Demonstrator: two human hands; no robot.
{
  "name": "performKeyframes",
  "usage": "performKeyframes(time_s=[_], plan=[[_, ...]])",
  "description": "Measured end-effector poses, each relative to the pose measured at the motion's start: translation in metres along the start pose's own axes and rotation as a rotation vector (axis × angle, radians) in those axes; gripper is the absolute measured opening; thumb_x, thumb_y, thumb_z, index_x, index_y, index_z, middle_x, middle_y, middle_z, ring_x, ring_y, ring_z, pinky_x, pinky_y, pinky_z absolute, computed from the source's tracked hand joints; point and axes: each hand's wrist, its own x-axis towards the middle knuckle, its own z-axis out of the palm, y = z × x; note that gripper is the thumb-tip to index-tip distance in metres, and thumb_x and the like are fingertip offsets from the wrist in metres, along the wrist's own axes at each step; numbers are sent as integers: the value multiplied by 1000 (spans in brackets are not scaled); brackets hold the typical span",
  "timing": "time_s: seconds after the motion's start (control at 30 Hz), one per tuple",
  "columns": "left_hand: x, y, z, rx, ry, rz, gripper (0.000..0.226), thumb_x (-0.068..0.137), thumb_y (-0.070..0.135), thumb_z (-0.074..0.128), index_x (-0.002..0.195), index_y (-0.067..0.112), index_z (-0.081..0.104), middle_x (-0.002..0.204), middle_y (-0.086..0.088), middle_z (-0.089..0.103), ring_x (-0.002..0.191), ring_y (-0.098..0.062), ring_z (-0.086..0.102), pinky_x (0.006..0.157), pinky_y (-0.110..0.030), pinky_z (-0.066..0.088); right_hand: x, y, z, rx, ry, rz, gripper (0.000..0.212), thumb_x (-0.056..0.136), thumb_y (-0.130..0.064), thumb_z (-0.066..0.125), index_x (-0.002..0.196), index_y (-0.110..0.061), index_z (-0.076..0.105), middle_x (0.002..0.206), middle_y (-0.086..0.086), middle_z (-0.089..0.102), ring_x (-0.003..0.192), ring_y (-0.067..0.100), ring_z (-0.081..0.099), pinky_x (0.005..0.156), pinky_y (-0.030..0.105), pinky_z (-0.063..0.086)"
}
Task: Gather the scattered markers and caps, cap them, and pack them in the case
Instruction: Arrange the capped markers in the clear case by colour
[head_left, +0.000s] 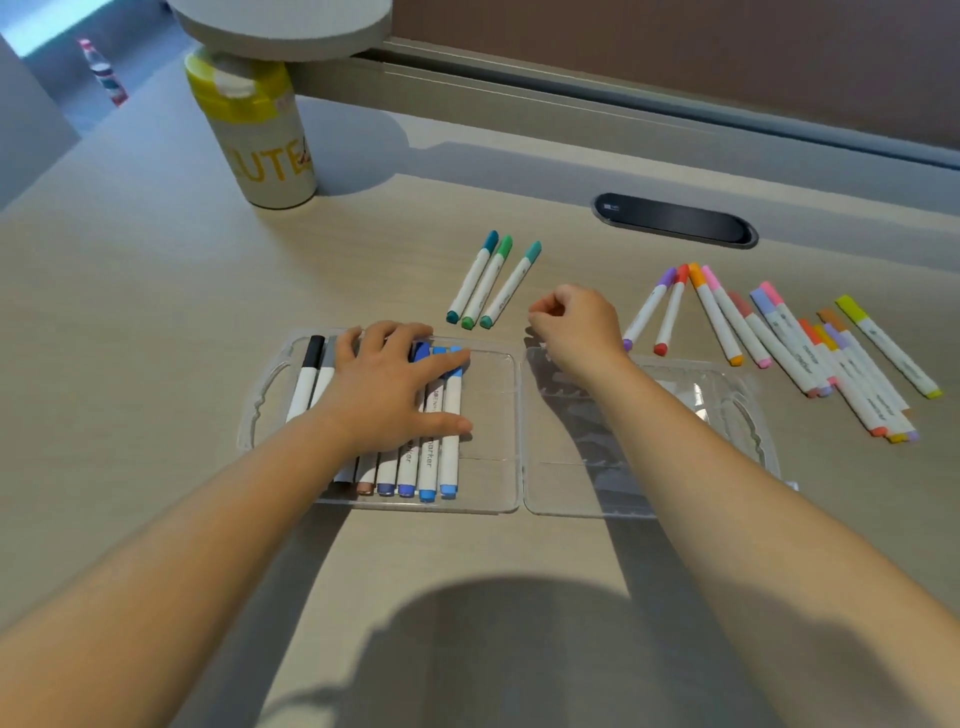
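Note:
A clear plastic case (493, 415) lies open on the desk, its lid half (727, 405) to the right. Several capped markers (436, 441) lie side by side in the left half, black and grey at the left, blues at the right. My left hand (389, 384) rests flat on them, fingers spread. My right hand (576, 327) hovers above the lid's far edge, fingers curled with nothing visible in them. Three capped blue-green markers (491, 280) lie just beyond the case. Several more capped markers (779, 338), purple to yellow, are spread to the right.
A white tub with a yellow lid (260, 130) stands at the back left under a round grey ledge (280, 21). A black oval cable port (675, 218) is set into the desk behind the markers. A bottle (104, 73) stands far off at the left.

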Motion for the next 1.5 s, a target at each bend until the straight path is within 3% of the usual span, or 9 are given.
performKeyframes(time_s=[0.23, 0.4, 0.63, 0.8, 0.93, 1.0, 1.07, 1.27, 1.5], plan=[[-6, -28, -4, -34, 3, -37, 83, 74, 70, 49, 144, 42, 14, 154, 5, 14, 141, -23, 8, 115, -42, 3, 25, -37, 35, -145, 71, -102, 19, 95, -13, 47, 108, -6, 60, 108, 12, 62, 91, 19, 58, 75, 26, 46], [-2, -39, -7, -116, 11, -1, 79, 78, 62, 53, 145, 38, 18, 153, 6, 19, 141, -20, 12, 114, -41, 6, 47, -60, 60, -389, 86, -44, 13, 91, -8, 49, 98, -4, 59, 86, 12, 59, 98, 32, 61, 60, 27, 40], [-2, -49, -8, -106, 9, 34, 80, 78, 63, 52, 145, 38, 16, 151, 5, 21, 139, -20, 15, 113, -40, 9, 60, -76, 77, -558, 88, 55, 33, 91, 2, 48, 123, 2, 47, 122, 16, 59, 112, 30, 58, 81, 34, 48], [-2, -50, -4, -134, 43, 34, 84, 77, 64, 53, 145, 33, 15, 150, 6, 24, 138, -17, 17, 113, -39, 9, 57, -79, 72, -314, 113, 104, 38, 91, -5, 53, 127, -2, 42, 124, 16, 56, 112, 30, 57, 83, 32, 47], [-2, -50, -5, -183, 57, 21, 85, 76, 63, 55, 145, 30, 18, 148, 7, 26, 137, -16, 18, 112, -37, 9, 47, -78, 49, 147, 70, 55, 80, 87, -1, 57, 148, -20, 9, 132, 18, 48, 111, 31, 58, 86, 34, 52], [-2, -49, -6, -210, 62, 9, 82, 77, 60, 56, 144, 29, 21, 147, 7, 29, 136, -17, 20, 111, -36, 10, 38, -78, 34, 250, 11, 37, 97, 86, 6, 57, 148, -28, -9, 133, 18, 42, 110, 32, 58, 79, 36, 56], [-1, -49, -8, -246, 66, -8, 75, 80, 56, 56, 143, 29, 25, 146, 6, 33, 136, -17, 22, 110, -35, 12, 27, -74, 21, 286, -76, 44, 101, 84, 11, 56, 147, -33, -10, 118, 15, 41, 101, 31, 58, 64, 31, 56], [-2, -45, -17, -334, 98, -86, 60, 88, 42, 54, 141, 26, 32, 144, 1, 39, 137, -22, 25, 110, -38, 19, -10, -54, 9, 319, -266, 159, 69, 83, 10, 55, 135, -25, 24, 108, 19, 48, 70, 22, 60, 48, 24, 57], [-15, -40, -21, -314, 103, -108, 55, 90, 35, 53, 140, 23, 34, 143, -2, 39, 136, -24, 25, 109, -39, 23, -30, -42, 34, 162, -386, 119, 33, 84, 4, 59, 108, -15, 45, 100, 13, 58, 67, 14, 59, 53, 19, 52]])
